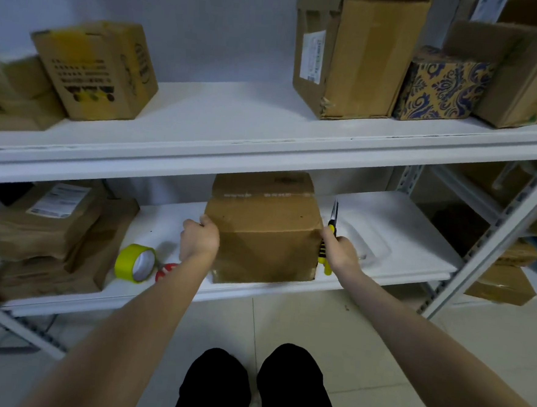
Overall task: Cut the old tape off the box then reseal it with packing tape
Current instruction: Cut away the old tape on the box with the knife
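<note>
**Legs at 6 o'clock, box gripped on the lower shelf**

Two legs in black are seen at 6 o'clock of the view, over pale floor tiles. Both bare forearms are stretched toward 12 o'clock to the lower shelf, where the brown cardboard box is set near the front edge, at the centre of the view. The box's upper left edge is gripped by the left hand, fingers curled over it. A yellow-and-black utility knife is clasped in the right hand, fingers wrapped round the handle, the blade pointed to 12 o'clock just beside the box's right face. A strip of old tape is seen across the box's top, toward its far edge. At 9 o'clock of the box, a roll of yellow tape is stood on its rim on the same shelf, with a red object, too blurred to identify, just beside it at its 3 o'clock. Other cartons are ranged on the upper shelf at 12 o'clock.
</note>
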A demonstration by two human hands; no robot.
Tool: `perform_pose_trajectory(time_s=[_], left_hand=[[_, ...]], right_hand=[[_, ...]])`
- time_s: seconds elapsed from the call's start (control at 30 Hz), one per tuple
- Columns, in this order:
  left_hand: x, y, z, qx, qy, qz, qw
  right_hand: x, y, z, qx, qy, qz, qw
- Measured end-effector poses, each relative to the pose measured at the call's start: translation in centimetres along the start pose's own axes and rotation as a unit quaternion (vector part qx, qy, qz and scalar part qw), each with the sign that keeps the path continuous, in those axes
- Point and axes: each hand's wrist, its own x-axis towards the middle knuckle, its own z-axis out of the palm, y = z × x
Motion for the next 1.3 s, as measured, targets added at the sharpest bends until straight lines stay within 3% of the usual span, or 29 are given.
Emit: perform_pose_trajectory(time_s=[0.07, 0.2, 0.3, 0.57, 0.77, 0.93, 1.1, 1.3], left_hand=[[-0.1, -0.9, -0.8, -0.038, -0.003, 0.003, 0.999], [-1.3, -1.2, -1.9, -0.121, -0.088, -0.009, 0.989], [-1.8, -1.6, -2.3, -0.157, -0.091, -0.019, 0.983], [-0.8, -1.2, -2.8, -0.028, -0.057, 0.037, 0.997], [-2.4, 0.5, -1.7, 0.064, -0.049, 0.090, 0.993], [-6.6, 3.2, 1.2, 0.234, -0.073, 0.205, 0.948], [-9.1, 4.9, 3.9, 0.346, -0.150, 0.262, 0.888], [-6.6, 5.0, 4.0, 0.389, -0.193, 0.310, 0.846]], right_hand=[[-0.1, -0.2, 0.4, 0.042, 0.016, -0.008, 0.999], [0.4, 0.3, -0.6, 0.097, 0.038, 0.029, 0.994], [0.2, 0.6, -0.7, 0.110, 0.018, 0.035, 0.993], [-1.3, 1.3, -0.9, 0.102, 0.018, 0.021, 0.994], [-2.3, 2.3, 0.2, 0.094, -0.108, 0.037, 0.989], [-1.9, 2.1, -0.3, 0.029, -0.144, 0.029, 0.989], [0.4, 2.7, -2.5, -0.014, -0.025, 0.021, 0.999], [3.6, 2.4, -5.4, -0.255, 0.001, 0.039, 0.966]])
